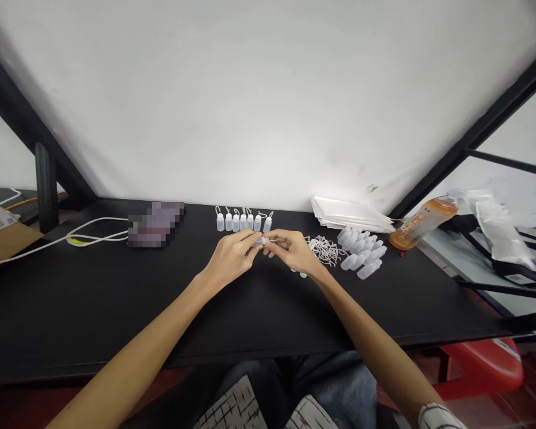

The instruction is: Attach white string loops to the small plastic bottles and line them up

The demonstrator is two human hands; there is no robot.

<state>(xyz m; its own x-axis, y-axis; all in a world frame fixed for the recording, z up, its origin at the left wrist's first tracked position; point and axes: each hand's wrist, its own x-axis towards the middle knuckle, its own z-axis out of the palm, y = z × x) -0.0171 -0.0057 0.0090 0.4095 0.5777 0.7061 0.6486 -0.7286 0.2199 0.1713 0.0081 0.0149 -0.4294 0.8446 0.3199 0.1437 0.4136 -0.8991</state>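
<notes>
My left hand [233,255] and my right hand [290,250] meet over the middle of the black table [93,298]. Both are closed on one small white plastic bottle [259,241], held lying sideways between the fingertips. Just behind the hands several small capped white bottles [243,221] stand upright in a row. To the right of my right hand lies a heap of small white caps with loops [326,250], and beyond it a pile of uncapped white bottles [361,253] lying on their sides.
A stack of white sheets or bags [348,214] lies at the back right by the white wall. An orange drink bottle [422,221] lies on its side at the right edge. A white cable [71,238] and a blurred dark object [154,225] lie at the left. A red stool [482,366] stands lower right.
</notes>
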